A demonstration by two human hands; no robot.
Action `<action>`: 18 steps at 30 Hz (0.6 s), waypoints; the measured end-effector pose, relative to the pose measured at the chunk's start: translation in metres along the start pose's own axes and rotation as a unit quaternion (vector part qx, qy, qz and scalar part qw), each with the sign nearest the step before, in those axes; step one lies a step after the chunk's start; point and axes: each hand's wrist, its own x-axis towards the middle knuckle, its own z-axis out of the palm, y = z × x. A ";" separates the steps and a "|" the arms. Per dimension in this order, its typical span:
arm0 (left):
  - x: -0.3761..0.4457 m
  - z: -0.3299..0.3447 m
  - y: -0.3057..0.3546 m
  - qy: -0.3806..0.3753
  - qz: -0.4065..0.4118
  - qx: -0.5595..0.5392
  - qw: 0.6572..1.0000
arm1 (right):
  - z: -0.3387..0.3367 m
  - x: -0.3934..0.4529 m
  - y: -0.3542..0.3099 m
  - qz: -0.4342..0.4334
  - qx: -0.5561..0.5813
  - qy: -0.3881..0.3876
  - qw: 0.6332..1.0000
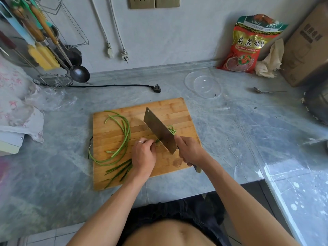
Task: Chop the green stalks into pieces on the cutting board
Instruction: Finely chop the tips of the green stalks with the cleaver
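Green stalks [124, 137], long and curved, lie on left half of rectangular bamboo cutting board [170, 110] on grey marbled desk [230, 132]. Right hand [190, 150] grips steel cleaver [159, 130]; left hand [143, 155] curls over stalk ends beside blade. Small cut pieces [172, 129] behind blade.

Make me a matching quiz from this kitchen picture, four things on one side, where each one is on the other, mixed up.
Things:
1. cleaver
2. stalks
3. bowl
4. spoon

Places:
A. on the counter by the cardboard box
B. held in the right hand
C. on the counter behind the board
D. on the board, left of the left hand

Pairs: 1-B, 2-D, 3-C, 4-A
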 end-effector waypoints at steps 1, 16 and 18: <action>0.000 0.001 0.000 0.003 0.003 -0.006 1.000 | -0.003 0.001 0.002 0.005 0.008 0.010 1.000; 0.012 0.008 0.007 0.000 -0.005 -0.018 1.000 | -0.010 -0.005 -0.004 -0.033 0.024 0.061 0.997; 0.011 0.007 0.004 -0.008 0.000 -0.019 1.000 | -0.003 -0.012 0.000 -0.042 0.000 0.063 0.997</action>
